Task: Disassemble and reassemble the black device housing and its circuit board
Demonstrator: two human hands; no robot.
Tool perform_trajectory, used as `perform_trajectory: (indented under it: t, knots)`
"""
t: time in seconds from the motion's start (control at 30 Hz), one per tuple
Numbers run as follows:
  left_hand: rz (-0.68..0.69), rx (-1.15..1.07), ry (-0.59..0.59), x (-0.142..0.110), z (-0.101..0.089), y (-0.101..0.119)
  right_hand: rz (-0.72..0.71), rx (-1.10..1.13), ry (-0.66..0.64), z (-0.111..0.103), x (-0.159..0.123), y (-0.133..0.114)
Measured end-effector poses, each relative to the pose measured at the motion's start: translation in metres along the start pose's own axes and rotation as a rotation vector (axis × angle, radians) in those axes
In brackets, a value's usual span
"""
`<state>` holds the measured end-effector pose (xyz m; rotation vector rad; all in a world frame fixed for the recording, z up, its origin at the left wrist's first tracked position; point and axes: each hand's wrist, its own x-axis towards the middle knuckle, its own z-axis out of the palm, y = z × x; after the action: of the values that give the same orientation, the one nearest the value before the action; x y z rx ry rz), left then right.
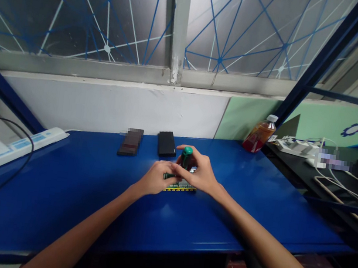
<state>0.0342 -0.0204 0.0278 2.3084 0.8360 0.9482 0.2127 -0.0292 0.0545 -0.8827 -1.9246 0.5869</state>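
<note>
Both hands meet over the circuit board (pixel 180 188) mid-table — right hand (pixel 201 172) clamped on a green-handled screwdriver (pixel 185 157), left hand (pixel 156 178) steadying its tip. Screw-driving seems underway; it needs a vertical shaft and steady pressure.

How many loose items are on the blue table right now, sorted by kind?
Screwdrivers: 1, green-handled, in the right hand
Circuit boards: 1, under the left hand
Dark flat devices: 2
Drink bottles: 1
Power strips: 1
Total: 6
</note>
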Motion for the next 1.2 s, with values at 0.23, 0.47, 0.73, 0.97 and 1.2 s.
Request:
perform_trajectory:
  t: [0.23,0.47,0.73,0.97,1.2]
  knots:
    - [0.0,-0.042,-0.064,0.0005,-0.004,0.0037,0.021,0.043,-0.023,-0.0016,0.0007,-0.001]
    - [-0.025,-0.013,-0.006,0.0003,-0.0005,-0.0003,0.003,0.032,-0.007,-0.0006,0.0008,-0.0008]
    - [-0.016,-0.047,-0.029,0.0,0.0006,-0.0032,0.01,-0.01,-0.033,-0.0004,-0.0006,0.0018]
    - [-0.04,-0.073,-0.067,0.0016,-0.0006,0.0024,0.018,-0.019,-0.045,-0.001,-0.0002,0.0004]
    - [-0.025,-0.059,-0.08,0.002,-0.0002,0.0041,0.029,-0.012,-0.049,-0.0015,-0.001,-0.0005]
